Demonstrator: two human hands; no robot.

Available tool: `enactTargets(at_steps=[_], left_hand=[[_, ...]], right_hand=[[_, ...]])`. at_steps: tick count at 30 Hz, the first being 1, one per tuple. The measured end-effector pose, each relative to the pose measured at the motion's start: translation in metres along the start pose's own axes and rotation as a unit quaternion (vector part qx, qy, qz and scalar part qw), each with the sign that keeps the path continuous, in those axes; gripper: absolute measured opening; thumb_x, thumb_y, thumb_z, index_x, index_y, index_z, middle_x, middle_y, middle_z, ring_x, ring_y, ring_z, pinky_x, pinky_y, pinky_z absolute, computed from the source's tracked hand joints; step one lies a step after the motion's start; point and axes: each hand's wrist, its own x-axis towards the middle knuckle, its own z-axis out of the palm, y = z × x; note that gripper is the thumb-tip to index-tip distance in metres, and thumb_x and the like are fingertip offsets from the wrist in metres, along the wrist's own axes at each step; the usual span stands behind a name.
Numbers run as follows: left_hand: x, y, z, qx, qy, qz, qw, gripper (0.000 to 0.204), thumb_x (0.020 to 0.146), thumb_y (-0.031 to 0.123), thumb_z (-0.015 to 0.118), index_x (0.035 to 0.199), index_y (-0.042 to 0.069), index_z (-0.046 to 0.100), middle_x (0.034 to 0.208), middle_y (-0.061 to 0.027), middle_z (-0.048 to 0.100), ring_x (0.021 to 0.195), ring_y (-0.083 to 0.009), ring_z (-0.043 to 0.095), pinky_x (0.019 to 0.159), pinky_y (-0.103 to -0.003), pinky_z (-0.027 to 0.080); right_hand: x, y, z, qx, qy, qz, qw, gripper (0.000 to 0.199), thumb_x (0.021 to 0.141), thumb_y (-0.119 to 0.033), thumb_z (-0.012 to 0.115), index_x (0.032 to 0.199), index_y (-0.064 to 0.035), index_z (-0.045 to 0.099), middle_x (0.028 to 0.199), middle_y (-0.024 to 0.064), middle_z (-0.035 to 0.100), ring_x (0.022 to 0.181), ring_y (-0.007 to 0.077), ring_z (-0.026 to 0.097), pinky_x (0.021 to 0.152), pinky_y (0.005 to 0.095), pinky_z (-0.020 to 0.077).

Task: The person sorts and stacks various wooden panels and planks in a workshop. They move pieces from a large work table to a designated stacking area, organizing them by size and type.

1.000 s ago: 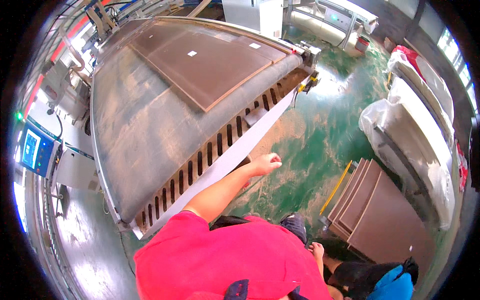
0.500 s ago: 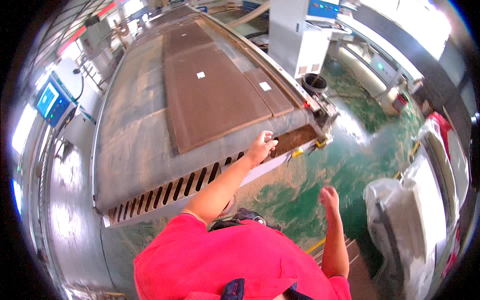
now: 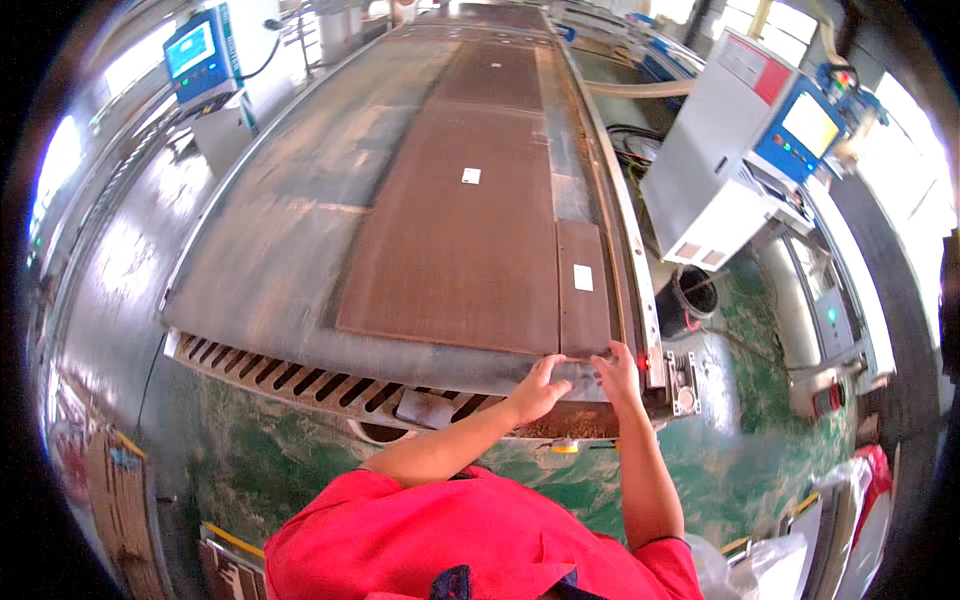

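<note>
Now the left hand (image 3: 540,390) and right hand (image 3: 617,378) — earlier well apart — bend together at the narrow brown rectangular board (image 3: 583,312); whether gripping, I cannot tell. It lies near right on the flat grey belt (image 3: 270,285).

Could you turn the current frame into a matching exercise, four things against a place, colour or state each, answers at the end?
Things
1. narrow brown panel
2. wide brown panel
3. dark bucket
4. grey cabinet

Places, colours or states
A. round, open at the top
B. the left hand and right hand at its near end
C. bears a red patch near its top
D. lies directly left of the narrow one

Pairs: 1-B, 2-D, 3-A, 4-C
</note>
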Motion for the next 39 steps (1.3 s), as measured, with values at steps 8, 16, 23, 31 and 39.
enactTargets(at_steps=[8,16,23,31,39], left_hand=[[-0.002,0.045,0.021,0.003,0.08,-0.07,0.994,0.05,0.088,0.016,0.062,0.133,0.001,0.044,0.132,-0.0155,0.049,0.095,-0.0184,0.061,0.085,-0.031,0.048],[-0.054,0.051,0.062,-0.031,0.275,-0.197,0.941,0.052,0.087,0.034,0.067,0.123,-0.001,0.052,0.08,-0.005,0.061,0.073,-0.0118,0.058,0.066,-0.028,0.048],[-0.058,0.055,0.057,-0.116,0.147,-0.311,0.932,0.035,0.087,0.037,0.066,0.106,0.008,0.062,0.094,0.0021,0.061,0.083,-0.0106,0.053,0.071,-0.027,0.043],[-0.051,0.059,0.081,-0.336,0.133,-0.267,0.893,0.043,0.087,0.015,0.065,0.126,0.002,0.053,0.121,-0.0074,0.059,0.107,-0.0216,0.058,0.087,-0.04,0.052],[-0.034,0.095,0.124,-0.365,0.198,-0.204,0.887,0.031,0.09,0.014,0.059,0.119,0.004,0.057,0.113,-0.007,0.064,0.1,-0.0217,0.063,0.082,-0.04,0.054]], right_hand=[[-0.017,-0.026,-0.033,0.133,-0.07,0.055,0.987,0.05,0.079,-0.012,0.068,0.124,0.0007,0.051,0.111,0.0161,0.061,0.076,0.0168,0.063,0.062,0.0292,0.0522],[-0.078,0.011,-0.084,0.232,-0.205,0.041,0.95,0.046,0.082,-0.006,0.063,0.126,-0.003,0.048,0.109,0.0131,0.062,0.074,0.0161,0.062,0.059,0.0283,0.0529],[-0.105,0.026,-0.115,0.324,-0.34,0.086,0.878,0.044,0.086,0.001,0.058,0.129,-0.0016,0.044,0.115,0.0136,0.058,0.075,0.0179,0.063,0.062,0.0289,0.0527],[-0.1,0.072,-0.178,0.338,-0.322,0.075,0.881,0.044,0.087,0.001,0.058,0.129,-0.0003,0.044,0.111,0.012,0.06,0.085,0.0179,0.062,0.07,0.0289,0.0519],[-0.048,0.139,-0.276,0.381,-0.221,0.115,0.891,0.029,0.088,-0.004,0.054,0.117,0.0008,0.053,0.101,0.0109,0.064,0.079,0.0169,0.062,0.07,0.0295,0.0509]])
